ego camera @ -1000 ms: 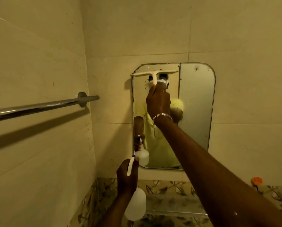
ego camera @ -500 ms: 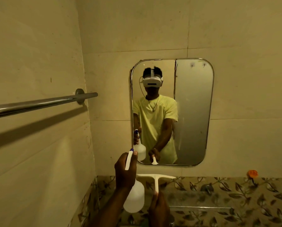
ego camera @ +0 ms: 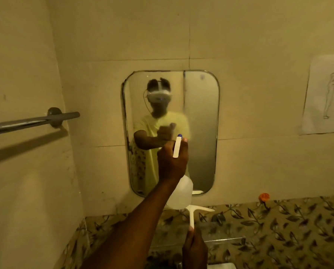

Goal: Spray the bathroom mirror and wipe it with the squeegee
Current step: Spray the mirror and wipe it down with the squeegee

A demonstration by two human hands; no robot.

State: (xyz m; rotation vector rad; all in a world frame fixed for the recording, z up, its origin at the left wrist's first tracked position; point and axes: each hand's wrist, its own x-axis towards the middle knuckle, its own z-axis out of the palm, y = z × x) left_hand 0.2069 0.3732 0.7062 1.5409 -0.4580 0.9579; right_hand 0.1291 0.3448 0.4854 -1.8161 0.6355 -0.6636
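A rounded rectangular mirror (ego camera: 199, 117) hangs on the tiled wall, its right half looking hazy. My left hand (ego camera: 172, 162) is raised in front of the mirror's lower middle and grips a white spray bottle (ego camera: 180, 195) by its neck, with the white trigger head and blue nozzle tip pointing at the glass. My right hand (ego camera: 195, 247) is low, below the mirror, holding a white squeegee (ego camera: 193, 212) by its handle, blade up and off the glass. The bottle hides the blade's left end.
A chrome towel bar (ego camera: 30, 122) juts from the left wall at mirror height. Leaf-patterned tiles (ego camera: 278, 230) run below the mirror, with an orange object (ego camera: 264, 197) on the wall. A paper sketch (ego camera: 325, 98) hangs at the right.
My right hand drew the squeegee down from the mirror's top to below it and holds it there. My left hand lifted the spray bottle up in front of the glass.
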